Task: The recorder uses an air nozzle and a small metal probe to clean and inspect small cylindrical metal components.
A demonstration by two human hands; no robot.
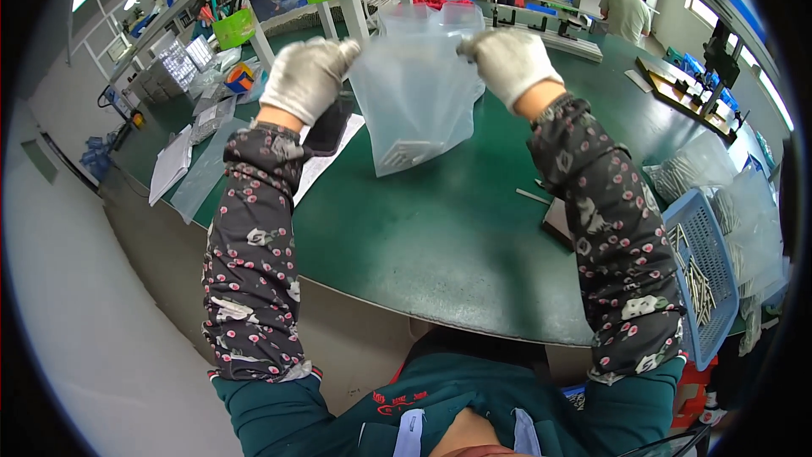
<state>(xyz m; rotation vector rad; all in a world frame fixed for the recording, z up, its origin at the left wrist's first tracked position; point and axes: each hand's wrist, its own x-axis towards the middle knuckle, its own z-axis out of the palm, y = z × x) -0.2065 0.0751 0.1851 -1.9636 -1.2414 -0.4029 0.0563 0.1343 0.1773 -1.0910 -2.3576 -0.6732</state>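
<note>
From the head camera, a translucent, pale bluish plastic bag (416, 93) is seen suspended above a dark green, smooth-topped worktable (440, 241), held up by its top between two gloved hands. Its upper left edge is gripped by the left hand (309, 78), in a whitish fabric glove, the fingers drawn together on the film. The upper right edge is pinched by the right hand (510, 66), gloved alike, the fingers curled in; the exact contact of the fingertips is blurred. The bag is stretched across the gap between the hands, its lower end tapered and tilted, with pale, flat shapes showing near the bottom corner; whether these lie inside or are printed on it cannot be told.

Near the left wrist, a black, rectangular phone-like object (328, 129) is seen over a white paper sheet (326, 165). Beyond the right forearm, slender metallic rods (699, 288) are contained in a light blue, perforated plastic basket (721, 275), beside which filled clear plastic bags (694, 165) are set. In the background, a person in a pale shirt (624, 15) is pictured from behind.
</note>
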